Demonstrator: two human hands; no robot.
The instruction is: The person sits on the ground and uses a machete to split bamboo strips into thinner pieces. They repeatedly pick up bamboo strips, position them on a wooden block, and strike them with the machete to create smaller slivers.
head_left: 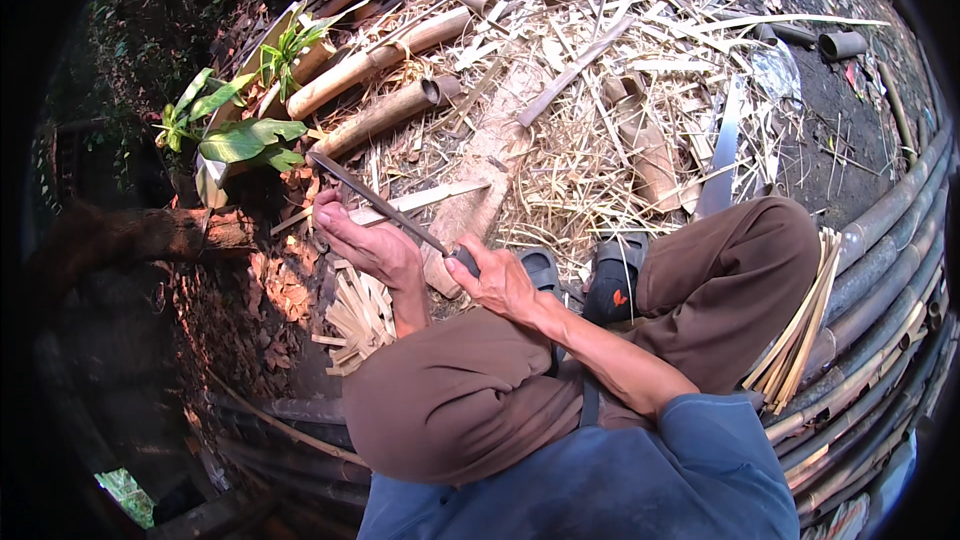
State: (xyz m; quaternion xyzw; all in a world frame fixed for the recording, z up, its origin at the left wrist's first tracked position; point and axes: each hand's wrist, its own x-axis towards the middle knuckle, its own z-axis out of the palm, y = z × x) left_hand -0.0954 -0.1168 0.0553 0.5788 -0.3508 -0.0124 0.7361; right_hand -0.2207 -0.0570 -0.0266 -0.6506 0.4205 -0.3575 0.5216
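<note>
- Head view: bamboo strip [420, 200] lies across chopping log [480, 210], blade [375, 202] laid against it — splitting appears in hand.
- Right hand [500, 280] closed round blade's handle; left hand [365, 240] pinches the strip.
- Next move likely needs steady downward pressure — left fingers clear of the edge.
- Cut slats [360, 315] lie beside the knee.

Dirt ground [860, 140], bamboo shavings [590, 140], bamboo poles [375, 60], saw blade [722, 150], dry leaves [280, 285]
</note>
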